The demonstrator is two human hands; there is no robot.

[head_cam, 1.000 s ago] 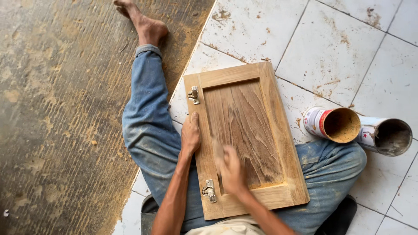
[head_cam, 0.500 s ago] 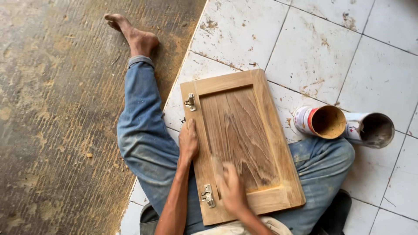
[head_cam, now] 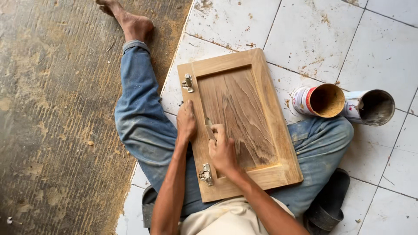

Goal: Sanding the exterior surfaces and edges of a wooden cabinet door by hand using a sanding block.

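A wooden cabinet door [head_cam: 248,100] with a recessed grain panel lies across my lap. Two metal hinges sit on its left stile, one near the top [head_cam: 188,82] and one near the bottom [head_cam: 206,175]. My left hand [head_cam: 186,122] presses flat on the left stile between the hinges. My right hand [head_cam: 223,150] is closed around a small flat scraping tool [head_cam: 210,127], whose tip rests at the left edge of the recessed panel.
Two open tins lie on their sides on the white tile floor to the right, one with tan filler [head_cam: 320,101], one with a dark inside [head_cam: 370,107]. My left leg in jeans [head_cam: 139,113] stretches along the edge of a dusty concrete floor [head_cam: 56,117]. A dark sandal [head_cam: 328,204] is by my right knee.
My right hand has moved up and left along the panel, from its lower middle to the left edge near the left hand. The view has shifted slightly.
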